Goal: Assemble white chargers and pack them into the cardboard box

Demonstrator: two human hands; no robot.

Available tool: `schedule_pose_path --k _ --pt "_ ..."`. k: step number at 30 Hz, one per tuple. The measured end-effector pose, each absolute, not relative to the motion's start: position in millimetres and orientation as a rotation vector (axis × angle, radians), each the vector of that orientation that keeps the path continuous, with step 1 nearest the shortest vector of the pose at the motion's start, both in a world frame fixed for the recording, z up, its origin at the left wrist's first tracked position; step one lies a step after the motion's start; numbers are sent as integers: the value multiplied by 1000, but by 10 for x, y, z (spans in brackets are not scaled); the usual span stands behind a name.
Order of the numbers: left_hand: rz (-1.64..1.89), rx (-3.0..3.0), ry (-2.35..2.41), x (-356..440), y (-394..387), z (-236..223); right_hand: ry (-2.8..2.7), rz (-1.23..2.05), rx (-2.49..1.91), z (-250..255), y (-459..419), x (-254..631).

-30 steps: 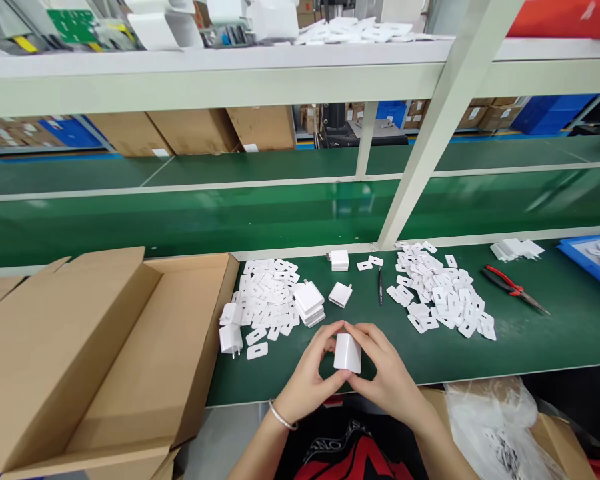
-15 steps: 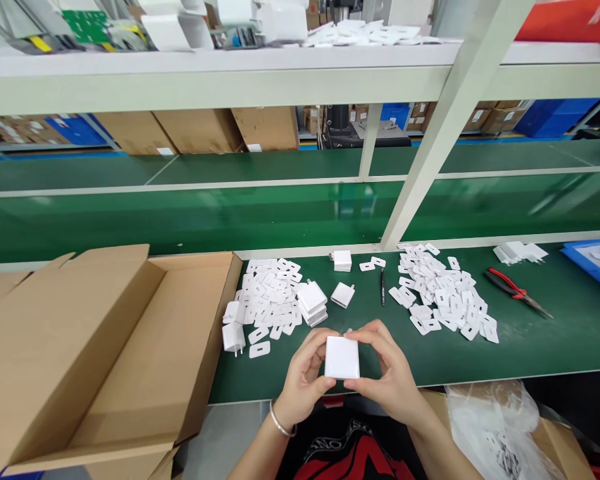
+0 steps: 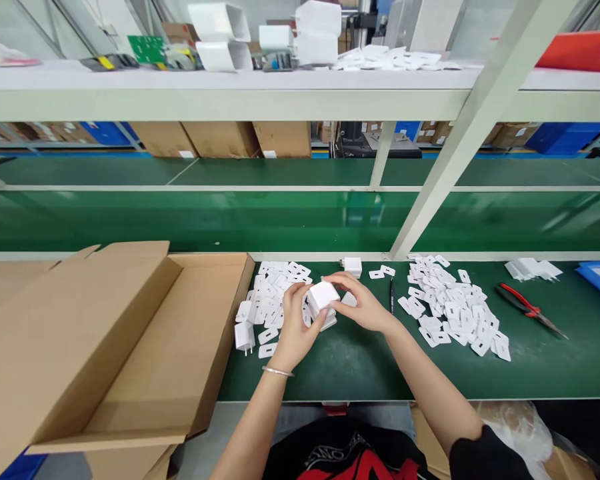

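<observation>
Fingers [image 3: 307,293] pinch white charger [image 3: 323,294].

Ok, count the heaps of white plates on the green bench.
2. One heap lies by the box, partly behind the left hand and right hand, which hold a charger; the other lies left of the pliers. Strays sit between.

Both my hands reach forward, close together

My left hand [image 3: 294,325] is raised with fingers curled and thumb up, a thin bracelet on its wrist; my right hand [image 3: 366,305] comes in from the right, fingers bent toward the left hand's fingertips, forearm bare up to a dark sleeve at the elbow
</observation>
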State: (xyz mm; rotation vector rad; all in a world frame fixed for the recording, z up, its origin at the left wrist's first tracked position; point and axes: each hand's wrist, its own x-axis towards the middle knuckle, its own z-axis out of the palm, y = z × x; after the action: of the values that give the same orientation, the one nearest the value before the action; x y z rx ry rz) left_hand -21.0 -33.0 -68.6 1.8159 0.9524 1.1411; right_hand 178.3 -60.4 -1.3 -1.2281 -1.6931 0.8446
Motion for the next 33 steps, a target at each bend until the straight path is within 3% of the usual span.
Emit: schedule_pose_path --k 5,9,14,23,30,33 --pt "1144 1200 888 29 -450 -937 -1304 937 -1413 -258 -593 1606" --pt "1158 1098 941 250 -507 -890 -1289 937 -1500 -259 -664 1473" --pt "1264 1392 903 290 -710 -835 -1321 1045 -1350 -238 -967 1597" --pt "1246 2039 1033 478 -1415 -1143 -908 1194 -1137 -782 -1657 1824" --pt "1180 2212 1011 524 -1441 -1209 -1289 1135 -1279 -708 -1717 2121" --pt "1144 2267 972 473 -1406 -1213 -1464 955 -1417 -666 -1751 2159"
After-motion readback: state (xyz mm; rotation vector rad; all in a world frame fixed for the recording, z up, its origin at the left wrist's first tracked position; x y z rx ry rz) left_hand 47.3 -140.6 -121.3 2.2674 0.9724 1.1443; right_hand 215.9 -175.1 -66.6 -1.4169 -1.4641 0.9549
